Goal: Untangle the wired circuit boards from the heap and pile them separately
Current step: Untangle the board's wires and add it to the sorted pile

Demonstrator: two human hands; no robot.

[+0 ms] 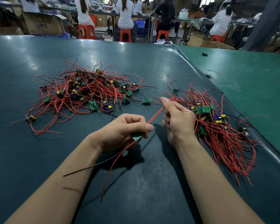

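Dark green matting covers the workbench [136,62], with a lighter green bench butted against its right edge and seated workers on orange stools in the workshop beyond. At the far left lies the tangled heap [86,91] of red-wired circuit boards; at the right, just beside the mat's raised edge, sits the sorted pile [220,130] with its wires lying roughly parallel. The left hand [128,131] pinches a small green circuit board [137,136] between thumb and curled fingers, its red and black leads trailing toward the body. The right hand [178,120] is curled round the red wire [155,114] that runs taut between the two hands. Such boards look light, the wires springy and apt to snag on neighbours; a hold on the board's edges seems safer than tugging at the solder joints. Open mat lies between heap and pile and nearer the body, though the sorted pile crowds the right-hand edge, so wires could slip over it
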